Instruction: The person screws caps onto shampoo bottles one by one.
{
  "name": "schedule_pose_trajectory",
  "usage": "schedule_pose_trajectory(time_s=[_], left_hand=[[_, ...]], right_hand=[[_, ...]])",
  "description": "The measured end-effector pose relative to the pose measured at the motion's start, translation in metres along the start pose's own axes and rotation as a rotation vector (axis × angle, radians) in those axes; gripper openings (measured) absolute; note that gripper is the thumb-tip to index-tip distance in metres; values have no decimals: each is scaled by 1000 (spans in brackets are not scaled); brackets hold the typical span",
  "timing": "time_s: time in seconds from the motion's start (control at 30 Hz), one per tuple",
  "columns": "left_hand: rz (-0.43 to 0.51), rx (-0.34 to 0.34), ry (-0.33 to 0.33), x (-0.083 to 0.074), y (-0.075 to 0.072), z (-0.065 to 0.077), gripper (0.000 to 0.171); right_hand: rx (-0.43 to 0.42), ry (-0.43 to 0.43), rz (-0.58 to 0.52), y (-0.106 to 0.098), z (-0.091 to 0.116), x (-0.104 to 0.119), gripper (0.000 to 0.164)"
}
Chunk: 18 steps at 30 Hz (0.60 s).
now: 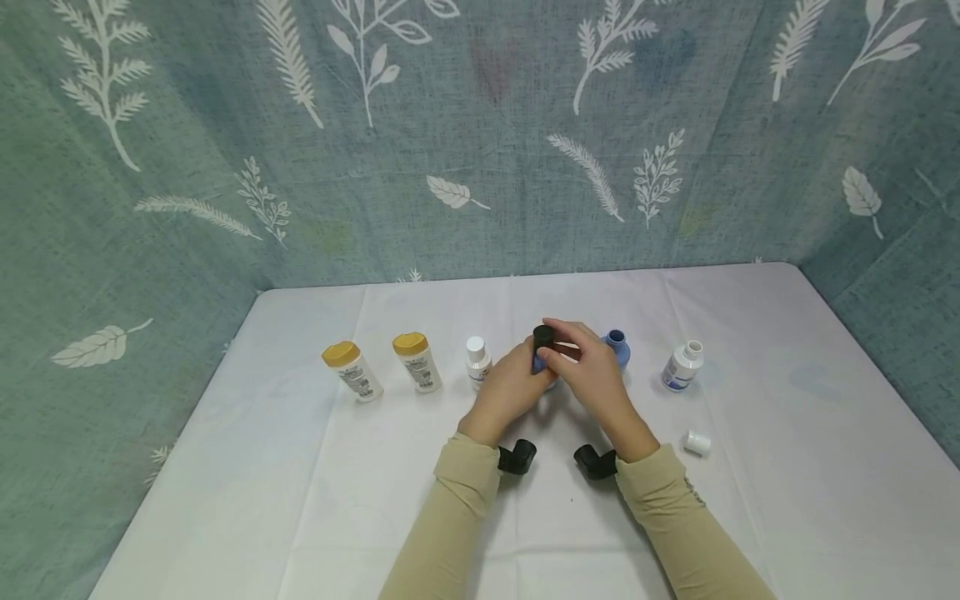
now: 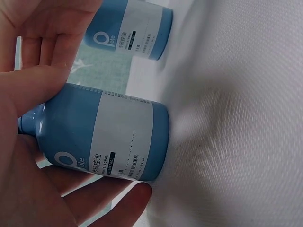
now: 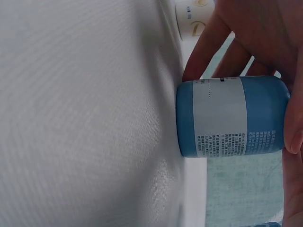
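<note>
A blue bottle with a pale grey label band (image 2: 123, 135) stands on the white cloth. My left hand (image 1: 506, 387) grips it, thumb on one side and fingers along the other. Above the bottle, my right hand (image 1: 596, 379) pinches a black cap (image 1: 543, 335) between thumb and fingertips, at the bottle's top. The bottle's neck is mostly hidden by the hands. Just right of my right hand stands a second blue bottle (image 1: 618, 347) with its mouth uncovered. A small white bottle with a white cap (image 1: 477, 354) stands close to my left hand.
Two white bottles with yellow caps, one farther left (image 1: 354, 371) and one nearer (image 1: 418, 363), stand at left. At right, an uncapped white bottle (image 1: 682, 367) stands behind a loose white cap (image 1: 697, 442). A patterned curtain (image 1: 510, 167) hangs behind the cloth-covered table (image 1: 787, 500).
</note>
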<state>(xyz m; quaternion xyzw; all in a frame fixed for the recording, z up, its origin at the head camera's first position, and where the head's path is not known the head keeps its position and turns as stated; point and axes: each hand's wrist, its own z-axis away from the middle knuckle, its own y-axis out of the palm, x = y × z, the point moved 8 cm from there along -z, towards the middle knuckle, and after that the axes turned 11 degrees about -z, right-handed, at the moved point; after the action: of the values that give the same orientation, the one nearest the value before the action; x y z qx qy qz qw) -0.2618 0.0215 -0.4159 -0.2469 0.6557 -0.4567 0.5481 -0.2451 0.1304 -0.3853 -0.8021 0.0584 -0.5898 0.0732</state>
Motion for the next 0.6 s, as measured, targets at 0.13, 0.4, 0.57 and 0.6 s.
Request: schedule_pose_trajectory(time_s=[0.13, 0.4, 0.57, 0.6], left_hand=[[2, 1, 1, -1, 0, 0, 46], [-20, 4, 1, -1, 0, 0, 50], [-6, 10, 0, -1, 0, 0, 50], [-4, 10, -1, -1, 0, 0, 48]], right_hand=[[44, 13, -17, 1, 3, 16, 41], [123, 93, -36, -1, 2, 3, 40], [114, 74, -34, -2, 0, -9, 41], [111, 71, -36, -3, 0, -9, 41]])
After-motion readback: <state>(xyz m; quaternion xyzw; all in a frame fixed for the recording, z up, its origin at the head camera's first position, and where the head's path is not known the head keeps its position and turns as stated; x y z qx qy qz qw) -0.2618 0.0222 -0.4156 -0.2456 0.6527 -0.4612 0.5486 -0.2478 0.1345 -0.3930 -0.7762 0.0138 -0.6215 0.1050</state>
